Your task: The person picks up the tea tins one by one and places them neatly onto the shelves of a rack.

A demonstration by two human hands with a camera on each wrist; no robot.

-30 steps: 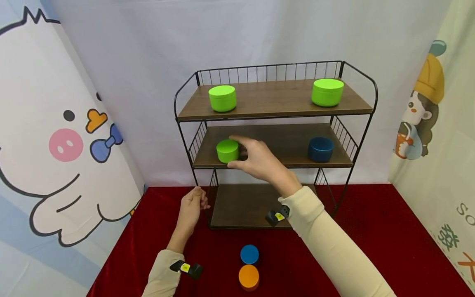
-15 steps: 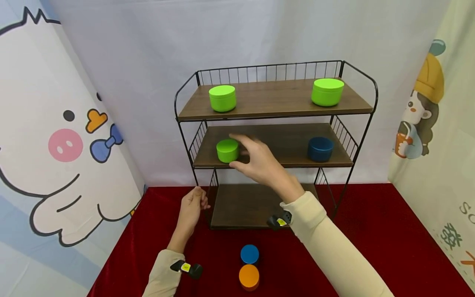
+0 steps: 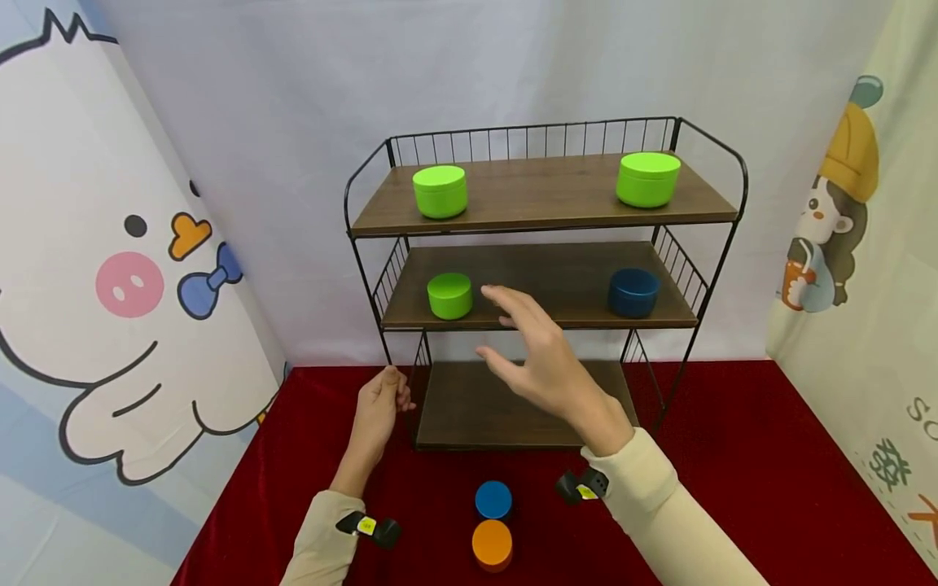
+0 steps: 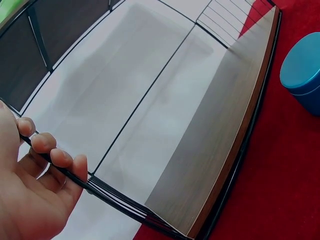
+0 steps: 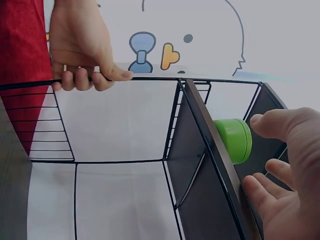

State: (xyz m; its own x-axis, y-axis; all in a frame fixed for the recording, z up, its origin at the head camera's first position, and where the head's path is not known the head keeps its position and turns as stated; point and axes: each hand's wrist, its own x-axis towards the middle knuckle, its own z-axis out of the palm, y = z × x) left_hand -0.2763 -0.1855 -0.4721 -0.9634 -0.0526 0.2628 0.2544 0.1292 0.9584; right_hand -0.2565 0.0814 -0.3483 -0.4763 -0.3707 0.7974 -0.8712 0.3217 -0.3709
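My left hand (image 3: 379, 407) has its fingers curled round the black metal post of a three-tier shelf rack (image 3: 513, 327), plainly seen in the left wrist view. My right hand (image 3: 545, 358) is in front of the middle tier, thumb and fingers spread and holding nothing. A small green round tin (image 3: 450, 296) stands upright on the left of that tier, a short gap from my right fingertips (image 3: 489, 290). On the same tier's right side is a dark blue round tin (image 3: 633, 293). Two larger green tins, one left (image 3: 440, 193) and one right (image 3: 648, 180), stand on the top tier.
On the red cloth (image 3: 703, 488) in front of the rack stand a blue tin (image 3: 493, 500) and, nearer me, an orange tin (image 3: 492, 545). Wire railings edge the tiers. A pale curtain (image 3: 293, 81) hangs behind, with printed cloths at both sides.
My right hand has drawn back from the small green tin, down and to the right, with its fingers spread wider. The tin stays on the middle tier. My left hand has not moved.
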